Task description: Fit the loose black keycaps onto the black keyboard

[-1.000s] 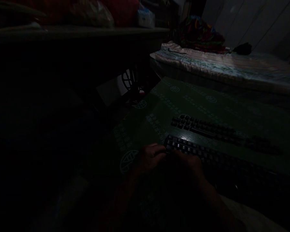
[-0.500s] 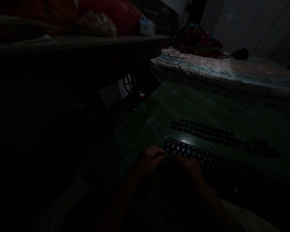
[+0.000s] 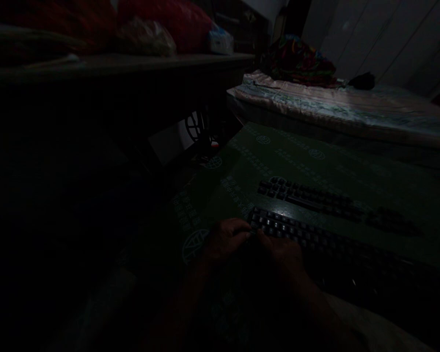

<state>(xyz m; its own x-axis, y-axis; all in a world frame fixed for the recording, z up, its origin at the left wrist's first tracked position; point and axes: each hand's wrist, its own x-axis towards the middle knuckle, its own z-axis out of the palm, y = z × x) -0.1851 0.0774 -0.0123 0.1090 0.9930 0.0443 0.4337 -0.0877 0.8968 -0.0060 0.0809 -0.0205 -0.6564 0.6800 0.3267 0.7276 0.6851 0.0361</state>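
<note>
The scene is very dark. A black keyboard (image 3: 315,239) lies across the green printed board (image 3: 220,195). My left hand (image 3: 227,238) is at the keyboard's left end, its fingers bent and closed on that edge. Close beside it, my right hand (image 3: 280,248) reaches over the keyboard's near left corner. Its index finger points toward the left hand's fingertips and the other fingers are curled. Whether a small part sits between the right fingers is too dark to see. Beyond the keyboard, loose black keycaps (image 3: 315,200) are laid out in rows on the board.
A table (image 3: 190,61) on the left carries a red bag (image 3: 165,22), a clear plastic bag (image 3: 146,38) and a small white-blue pack (image 3: 220,40). Behind the board is a bed (image 3: 333,105) with a dark patterned cloth (image 3: 300,61). A wheel (image 3: 193,127) shows under the table.
Both hands stay at the keyboard's left end. The right index finger now shows more clearly, stretched toward the left fingertips. The view has shifted slightly.
</note>
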